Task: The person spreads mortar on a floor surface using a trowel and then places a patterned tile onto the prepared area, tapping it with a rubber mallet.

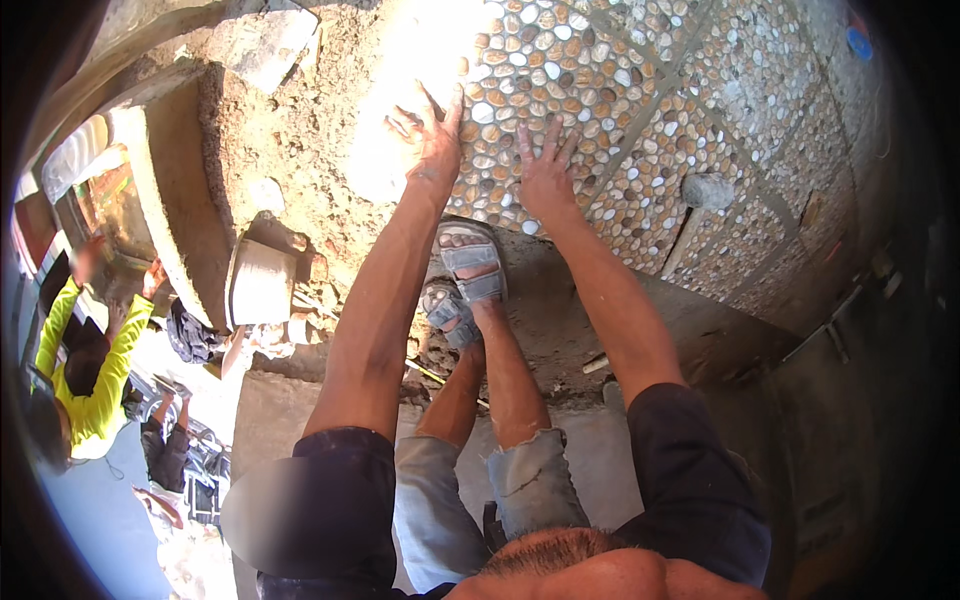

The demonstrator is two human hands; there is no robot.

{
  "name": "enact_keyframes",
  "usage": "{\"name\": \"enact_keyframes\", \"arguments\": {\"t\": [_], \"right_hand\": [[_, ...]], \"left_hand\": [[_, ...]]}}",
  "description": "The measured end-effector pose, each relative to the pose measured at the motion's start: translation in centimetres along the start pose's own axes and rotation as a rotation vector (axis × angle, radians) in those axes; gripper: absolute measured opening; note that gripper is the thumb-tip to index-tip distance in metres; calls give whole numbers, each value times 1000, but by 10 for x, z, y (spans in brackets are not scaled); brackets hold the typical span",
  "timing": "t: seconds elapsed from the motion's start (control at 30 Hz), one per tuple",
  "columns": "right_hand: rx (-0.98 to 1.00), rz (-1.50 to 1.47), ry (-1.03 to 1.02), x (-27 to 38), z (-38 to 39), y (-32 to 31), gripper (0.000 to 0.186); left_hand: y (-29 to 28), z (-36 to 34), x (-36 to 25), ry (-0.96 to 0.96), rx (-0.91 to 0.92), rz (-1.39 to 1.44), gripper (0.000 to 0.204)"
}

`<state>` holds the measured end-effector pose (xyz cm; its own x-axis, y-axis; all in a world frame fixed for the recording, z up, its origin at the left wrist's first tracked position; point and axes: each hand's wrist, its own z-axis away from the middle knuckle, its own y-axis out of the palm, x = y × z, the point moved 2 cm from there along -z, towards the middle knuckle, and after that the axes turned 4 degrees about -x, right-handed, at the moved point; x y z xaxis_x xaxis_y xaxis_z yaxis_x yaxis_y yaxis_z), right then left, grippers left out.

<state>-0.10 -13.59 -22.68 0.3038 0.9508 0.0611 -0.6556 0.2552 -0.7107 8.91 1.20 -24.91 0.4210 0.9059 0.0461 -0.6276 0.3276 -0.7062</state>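
My left hand [434,150] is at the left edge of a pebble-patterned tile [545,75], its fingers spread; bright sunlight washes out the ground beside it. On the near part of the same tile lies my right hand [548,175], fingers apart and palm down. Neither hand grips anything. The tile carries brown, tan and white stone shapes, and grey joints separate it from similar tiles to the right. A mallet [708,191] with a pale, dusty head rests on those tiles, its handle [677,243] pointing toward me.
Rough sandy soil [300,130] spreads left of the tile. Beyond it are a curved concrete edge [165,190] and a broken, pale block [262,282]. My sandalled feet [468,262] stand just below the tile. A person in a bright yellow top [95,375] is at the far left.
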Motion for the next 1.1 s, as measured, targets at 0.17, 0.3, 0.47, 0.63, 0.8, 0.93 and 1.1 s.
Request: {"name": "enact_keyframes", "arguments": {"t": [0.17,0.3,0.47,0.63,0.8,0.93,1.1], "right_hand": [[-268,-271,-42,-36,15,-12,80],[-804,-373,336,-178,61,3,73],[-702,-221,539,-264,72,1,74],[-662,-300,696,-331,92,26,84],[-409,-284,765,-387,99,94,74],[-134,-336,934,-375,98,103,70],[-484,-236,624,-267,126,62,68]], "left_hand": [[13,-3,-3,-49,-88,10,85],[41,-8,-2,-85,-87,-517,88],[6,0,-1,54,-60,-7,67],[67,-18,11,95,-244,-223,76],[19,-4,-4,34,-255,40,63],[31,-14,-2,9,-224,4,79],[27,-7,4,-6,-161,3,81]]}}
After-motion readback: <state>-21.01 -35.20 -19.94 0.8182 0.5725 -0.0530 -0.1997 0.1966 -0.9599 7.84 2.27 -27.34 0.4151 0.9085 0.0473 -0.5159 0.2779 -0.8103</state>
